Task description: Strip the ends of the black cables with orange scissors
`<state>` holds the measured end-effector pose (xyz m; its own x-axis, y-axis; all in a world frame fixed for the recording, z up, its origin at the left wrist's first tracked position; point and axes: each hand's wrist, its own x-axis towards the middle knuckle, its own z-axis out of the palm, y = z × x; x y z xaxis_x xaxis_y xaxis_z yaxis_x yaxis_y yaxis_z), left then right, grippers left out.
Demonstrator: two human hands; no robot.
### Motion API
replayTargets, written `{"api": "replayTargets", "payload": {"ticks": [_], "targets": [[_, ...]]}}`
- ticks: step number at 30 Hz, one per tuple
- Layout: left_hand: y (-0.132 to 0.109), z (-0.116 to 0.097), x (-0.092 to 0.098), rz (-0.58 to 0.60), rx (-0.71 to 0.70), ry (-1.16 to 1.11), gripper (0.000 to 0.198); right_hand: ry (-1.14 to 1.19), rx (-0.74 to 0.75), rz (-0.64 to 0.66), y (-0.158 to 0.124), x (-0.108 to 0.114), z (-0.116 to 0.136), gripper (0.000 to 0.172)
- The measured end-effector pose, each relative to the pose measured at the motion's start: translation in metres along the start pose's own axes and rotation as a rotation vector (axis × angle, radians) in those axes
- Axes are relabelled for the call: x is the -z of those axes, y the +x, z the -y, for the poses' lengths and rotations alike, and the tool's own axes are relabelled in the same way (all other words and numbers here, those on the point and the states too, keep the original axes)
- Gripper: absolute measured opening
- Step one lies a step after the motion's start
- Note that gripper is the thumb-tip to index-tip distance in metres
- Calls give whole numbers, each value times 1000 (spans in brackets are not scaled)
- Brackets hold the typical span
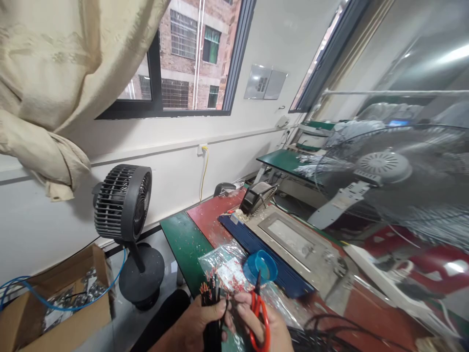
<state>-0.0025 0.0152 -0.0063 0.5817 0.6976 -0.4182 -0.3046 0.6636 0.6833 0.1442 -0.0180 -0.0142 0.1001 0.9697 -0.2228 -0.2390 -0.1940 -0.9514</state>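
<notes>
My left hand [201,320] is closed around a bundle of black cables [212,337] whose stripped ends show copper and reddish strands. Beside it, my right hand [269,322] has red-handled scissors [264,320] hooked in it, their dark blades pointing up and away. The fingertips of both hands come close together over one cable; what exactly the right fingertips pinch is too small to make out. Just beyond the hands stands a round blue bowl [261,266]. Under and around it lies clear plastic film [220,256] littered with small red and white scraps.
On the bench, a beige machine panel [293,239] with a dark blue strip lies beyond the bowl. More black cables [330,332] coil at the right. A black fan [124,203] and a cardboard box [102,313] stand left; a large fan [383,166] looms right.
</notes>
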Motion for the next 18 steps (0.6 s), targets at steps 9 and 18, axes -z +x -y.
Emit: {"api": "replayTargets", "payload": {"ticks": [9,18], "targets": [[0,2,3,-46,10,-82,36,-257,146,-119,-4,-3,-5,33],[3,5,1,-80,-22,69,42,-268,218,-173,-3,-7,-18,33]]}}
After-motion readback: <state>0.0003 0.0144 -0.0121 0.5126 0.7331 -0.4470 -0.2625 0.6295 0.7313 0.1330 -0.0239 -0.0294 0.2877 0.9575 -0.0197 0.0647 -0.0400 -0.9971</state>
